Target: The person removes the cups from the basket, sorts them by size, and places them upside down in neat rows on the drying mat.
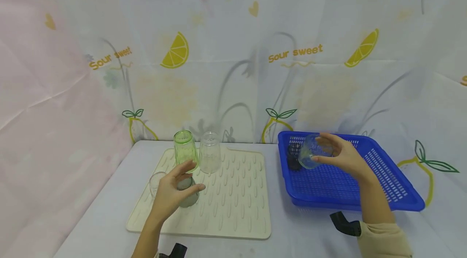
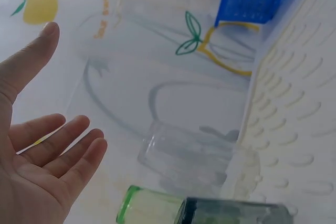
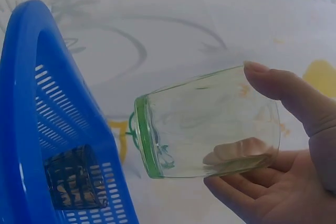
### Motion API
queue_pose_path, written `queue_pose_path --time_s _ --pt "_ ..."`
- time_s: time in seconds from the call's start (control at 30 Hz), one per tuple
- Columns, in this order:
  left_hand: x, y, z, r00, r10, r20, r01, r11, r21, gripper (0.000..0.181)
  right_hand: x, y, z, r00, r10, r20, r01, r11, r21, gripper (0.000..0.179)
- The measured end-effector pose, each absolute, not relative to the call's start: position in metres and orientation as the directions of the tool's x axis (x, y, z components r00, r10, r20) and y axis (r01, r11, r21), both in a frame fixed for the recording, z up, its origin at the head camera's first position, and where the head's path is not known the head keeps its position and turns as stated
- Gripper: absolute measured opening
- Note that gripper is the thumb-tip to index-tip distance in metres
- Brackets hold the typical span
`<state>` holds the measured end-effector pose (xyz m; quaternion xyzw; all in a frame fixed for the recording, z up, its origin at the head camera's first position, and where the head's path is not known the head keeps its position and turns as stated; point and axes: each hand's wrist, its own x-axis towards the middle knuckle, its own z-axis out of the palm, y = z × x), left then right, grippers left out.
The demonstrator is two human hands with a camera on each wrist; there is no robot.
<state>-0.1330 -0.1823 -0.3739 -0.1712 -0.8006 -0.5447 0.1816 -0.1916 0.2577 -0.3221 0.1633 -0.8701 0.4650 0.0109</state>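
Observation:
My right hand (image 1: 343, 156) grips a clear drinking glass (image 3: 205, 124) with a faint green tint, thumb on one side and fingers on the other. The glass is over the left part of a blue plastic basket (image 1: 412, 193). My left hand (image 1: 170, 193) holds nothing, its fingers and thumb spread above a cream ribbed mat (image 1: 240, 213). Beside and partly behind it is a grey glass (image 1: 189, 200). A green glass (image 1: 184, 148) and a clear glass (image 1: 210, 154) stand at the mat's back. Another clear glass (image 1: 155, 181) is partly hidden by the left hand.
A dark glass (image 3: 76, 177) sits inside the basket at its left end. The mat and basket lie on a white table (image 1: 281, 233), mat on the left, basket on the right. A lemon-print cloth (image 1: 233, 83) hangs behind the table.

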Motion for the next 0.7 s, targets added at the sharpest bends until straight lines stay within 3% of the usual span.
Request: queue_pose_path --time_s 0.7 --pt "-0.160 -0.093 -0.374 -0.830 0.362 0.423 0.492 0.118 0.863 0.067 -0.167 0.207 -0.338 -0.846 -0.434 0.309 -0.470 0.335 -0.816 0.076"
